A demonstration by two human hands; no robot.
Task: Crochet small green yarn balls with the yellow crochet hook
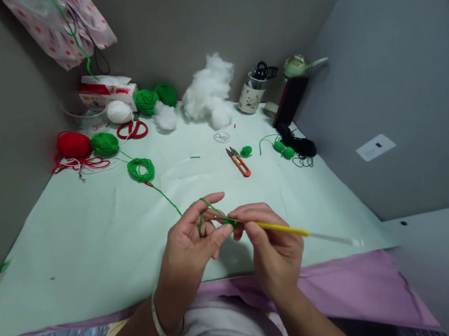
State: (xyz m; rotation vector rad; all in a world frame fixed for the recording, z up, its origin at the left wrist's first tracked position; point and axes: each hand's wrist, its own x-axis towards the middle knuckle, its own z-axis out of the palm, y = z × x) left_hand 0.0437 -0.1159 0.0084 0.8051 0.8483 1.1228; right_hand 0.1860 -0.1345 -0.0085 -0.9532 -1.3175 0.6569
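Note:
My left hand (pixel 195 235) pinches a small piece of green crochet work (pixel 228 222) between thumb and fingers. Green yarn (pixel 165 196) loops over its raised index finger and runs back to a loose green coil (pixel 141 170) on the table. In my right hand (pixel 274 242) is a crochet hook (pixel 283 227) with a yellow grip, held like a pencil. The hook's tip meets the green piece, partly hidden by my fingers. Both hands are close together above the table's front edge.
Orange thread snips (pixel 239 161) and a small green ball (pixel 246 152) lie ahead. Two more green pieces (pixel 283 149) sit by black yarn (pixel 299 143) at right. White stuffing (pixel 209 91), red scissors (pixel 132 130), red yarn (pixel 73 144) and a pen cup (pixel 252 93) stand farther back.

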